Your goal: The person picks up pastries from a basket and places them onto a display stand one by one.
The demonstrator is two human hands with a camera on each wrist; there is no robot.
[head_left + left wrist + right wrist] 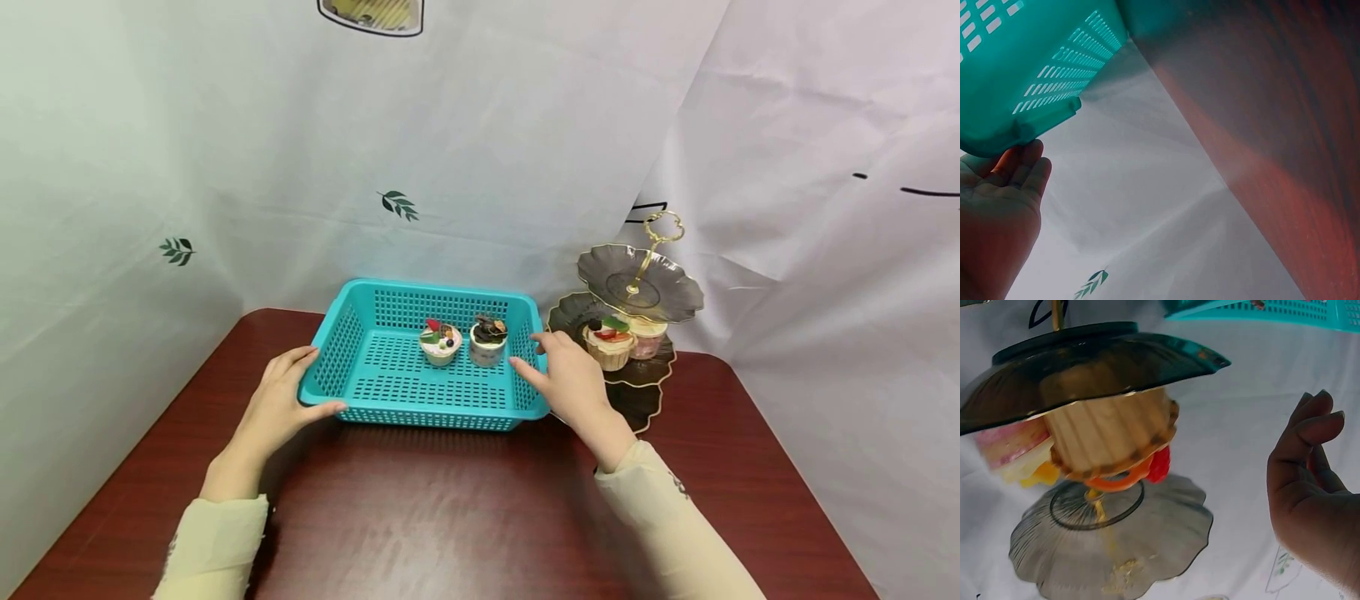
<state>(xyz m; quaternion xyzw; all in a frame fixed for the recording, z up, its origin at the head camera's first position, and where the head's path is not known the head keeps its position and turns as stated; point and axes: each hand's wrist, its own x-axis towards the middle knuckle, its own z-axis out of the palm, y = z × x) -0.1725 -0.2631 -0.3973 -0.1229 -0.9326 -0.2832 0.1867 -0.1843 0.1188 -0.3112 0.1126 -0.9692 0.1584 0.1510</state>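
A turquoise plastic basket (363, 346) with perforated walls stands on the table. Inside it sit a cupcake with pink cream and berries (441, 346) and, to its right, a cupcake with dark chocolate topping (487, 343). My left hand (273, 404) is at the basket's left front corner. Its fingertips touch the left rim, and the thumb stretches out along the front edge. My right hand (573, 379) hovers at the right rim, fingers loosely bent, thumb pointing toward the chocolate cupcake. Nothing shows between its fingers, and in the right wrist view the hand appears apart from the basket.
Close to my right hand stands a tiered dessert stand (637, 287) with dark scalloped plates and a gold handle. A strawberry-topped tart (609, 346) and a pink cup dessert (647, 337) rest on its middle plate. White cloth backdrop (480, 150) borders the brown table (435, 508).
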